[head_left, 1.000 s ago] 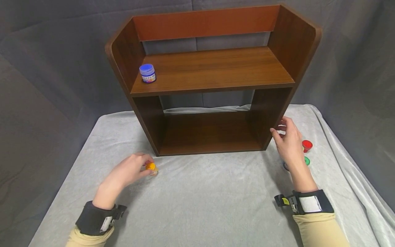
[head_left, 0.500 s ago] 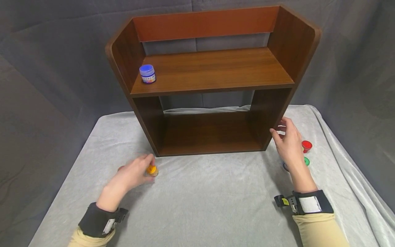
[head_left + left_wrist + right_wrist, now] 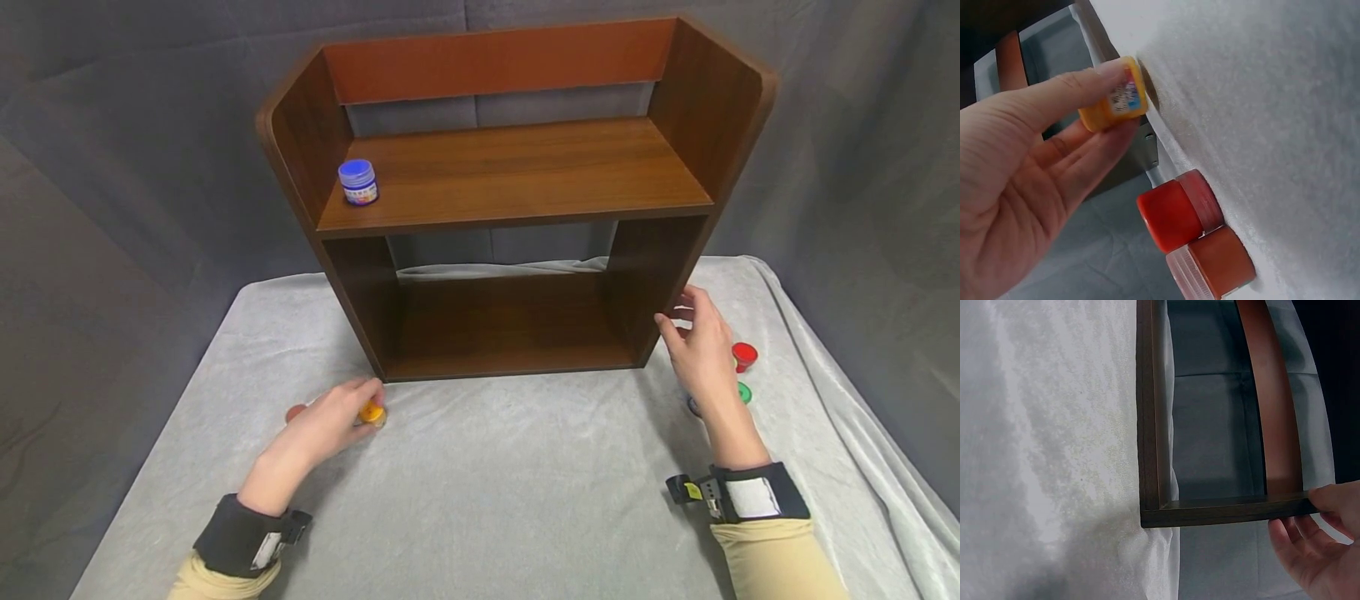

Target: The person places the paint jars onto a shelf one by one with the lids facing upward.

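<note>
- Small yellow-lidded paint jar [image 3: 370,412]: on the grey-clothed desk [image 3: 480,483], pinched by the left hand [image 3: 318,429], fingers [image 3: 1079,87] clamped on it.
- Two red-lidded jars [image 3: 1194,234]: just beside it.
- Right hand [image 3: 697,346]: grip apart, fingertips touching the dark wooden shelf unit [image 3: 510,200].

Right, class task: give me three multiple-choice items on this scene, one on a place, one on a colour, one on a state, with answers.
1. Where is the blue jar?
A. upper shelf, left end
B. lower shelf
C. on the cloth

2. What colour is the jar in the left hand?
A. green
B. yellow
C. blue

3. How is the right hand?
A. gripping a jar
B. fist on the cloth
C. at the shelf's right side, holding no jar

Answers: 1 A, it stands by the shelf's left wall. 2 B, fingers pinch the yellow jar. 3 C, fingertips meet the wooden side.
</note>
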The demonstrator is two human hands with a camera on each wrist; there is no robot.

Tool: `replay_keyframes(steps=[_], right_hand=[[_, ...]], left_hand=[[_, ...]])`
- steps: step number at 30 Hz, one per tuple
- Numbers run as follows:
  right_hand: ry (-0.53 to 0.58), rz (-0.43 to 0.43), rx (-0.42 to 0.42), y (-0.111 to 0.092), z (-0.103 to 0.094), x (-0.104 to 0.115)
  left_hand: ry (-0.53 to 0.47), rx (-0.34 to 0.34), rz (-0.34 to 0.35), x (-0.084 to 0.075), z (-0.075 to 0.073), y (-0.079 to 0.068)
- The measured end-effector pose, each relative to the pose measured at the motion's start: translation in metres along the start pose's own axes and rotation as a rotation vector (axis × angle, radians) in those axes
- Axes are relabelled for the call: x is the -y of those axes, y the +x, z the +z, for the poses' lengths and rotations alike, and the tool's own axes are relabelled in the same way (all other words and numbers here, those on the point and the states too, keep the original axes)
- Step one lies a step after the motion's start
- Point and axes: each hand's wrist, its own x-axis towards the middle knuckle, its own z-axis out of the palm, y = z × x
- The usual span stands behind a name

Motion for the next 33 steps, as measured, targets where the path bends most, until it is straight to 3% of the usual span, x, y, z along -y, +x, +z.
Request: replay_keyframes(steps=[11, 24, 33], right_hand=[[0.002, -0.019, -0.013, 0.000, 0.001, -0.003], [0.006, -0.006, 0.012, 0.000, -0.002, 0.000], [-0.003, 0.022, 0.026, 0.001, -0.003, -0.001]], left_hand=[[-0.128, -0.047, 0.039, -0.007, -0.006, 0.004], [-0.253, -0.199, 0.068, -0.025, -0.023, 0.017], [-0.361, -0.314, 0.065, -0.049, -0.041, 0.026]])
